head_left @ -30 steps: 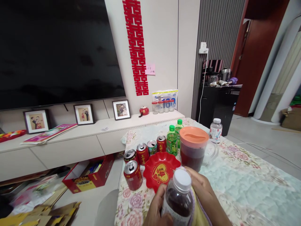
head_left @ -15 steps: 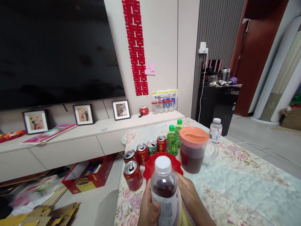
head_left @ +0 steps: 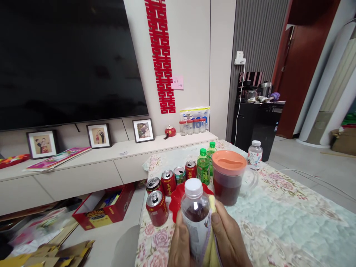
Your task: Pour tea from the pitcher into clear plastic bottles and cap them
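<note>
A clear plastic bottle with a white cap and dark liquid stands upright between my hands at the lower middle. My left hand is wrapped round its left side. In my right hand is a yellow cloth with a purple edge, pressed against the bottle's right side. Behind the bottle lies a red scalloped plate, partly hidden by it. Several drink cans, among them a red can, stand to the left. Just beyond my right hand is a pitcher of dark liquid with an orange lid.
Two green-capped bottles stand behind the plate. Another labelled bottle is near the far right edge of the flowered tablecloth. A low cabinet with photo frames runs along the wall. A red box sits on the floor.
The bottle has risen slightly and turned in my left hand. My right hand has shifted, bringing the yellow cloth higher up the bottle's right side. The things on the table stay put.
</note>
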Tool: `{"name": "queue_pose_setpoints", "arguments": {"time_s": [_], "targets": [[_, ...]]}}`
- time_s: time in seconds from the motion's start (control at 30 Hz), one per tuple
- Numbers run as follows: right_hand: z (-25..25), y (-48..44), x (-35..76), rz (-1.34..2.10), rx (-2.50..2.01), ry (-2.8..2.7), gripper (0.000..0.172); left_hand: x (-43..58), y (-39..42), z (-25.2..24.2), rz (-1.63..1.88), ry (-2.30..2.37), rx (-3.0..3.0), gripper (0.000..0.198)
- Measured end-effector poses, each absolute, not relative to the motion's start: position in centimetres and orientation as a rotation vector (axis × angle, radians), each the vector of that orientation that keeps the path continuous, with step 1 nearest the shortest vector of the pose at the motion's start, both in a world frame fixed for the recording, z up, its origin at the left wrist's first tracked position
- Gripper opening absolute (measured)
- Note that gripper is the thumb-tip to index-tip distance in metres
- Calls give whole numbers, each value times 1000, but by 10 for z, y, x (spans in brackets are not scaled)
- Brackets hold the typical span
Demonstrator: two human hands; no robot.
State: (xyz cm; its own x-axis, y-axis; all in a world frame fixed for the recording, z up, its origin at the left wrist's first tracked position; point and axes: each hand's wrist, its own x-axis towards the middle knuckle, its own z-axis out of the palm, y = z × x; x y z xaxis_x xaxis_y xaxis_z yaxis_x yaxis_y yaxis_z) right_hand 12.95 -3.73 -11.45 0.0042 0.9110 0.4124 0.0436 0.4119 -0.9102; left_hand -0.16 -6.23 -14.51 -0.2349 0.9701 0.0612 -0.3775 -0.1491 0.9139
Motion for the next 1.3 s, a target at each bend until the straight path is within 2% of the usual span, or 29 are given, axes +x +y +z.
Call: {"name": "queue_pose_setpoints", "arguments": {"time_s": [0.13, 0.2, 0.33, 0.5, 0.63, 0.73, 0.83, 1.0, 1.13, 1.3], "targets": [[-116, -36, 131, 919, -930, -1402, 49, 11, -62, -142, 1487, 941, 868, 111], [-120, -35, 131, 956, -945, -1414, 49, 16, -61, -142, 1455, 968, 832, 119], [-125, -30, 131, 931, -959, -1490, 46, 16, -60, -141, 1523, 1024, 800, 115], [-117, -23, 146, 559, -968, -1687, 38, 4, -59, -134, 1553, 1107, 813, 103], [-106, -27, 169, 305, -1033, -1822, 36, -2, -57, -130, 1553, 1016, 745, 112], [-99, -32, 182, 264, -1091, -1860, 40, -1, -56, -133, 1539, 932, 686, 117], [-94, -34, 187, 242, -1129, -1840, 38, 3, -56, -136, 1530, 882, 664, 116], [-95, -35, 189, -28, -1245, -1755, 42, 10, -58, -142, 1530, 918, 688, 116], [-95, -36, 187, 149, -1192, -1670, 34, 9, -58, -145, 1547, 952, 714, 118], [-93, -45, 175, 542, -1015, -1419, 32, 4, -57, -143, 1455, 836, 764, 108]]}}
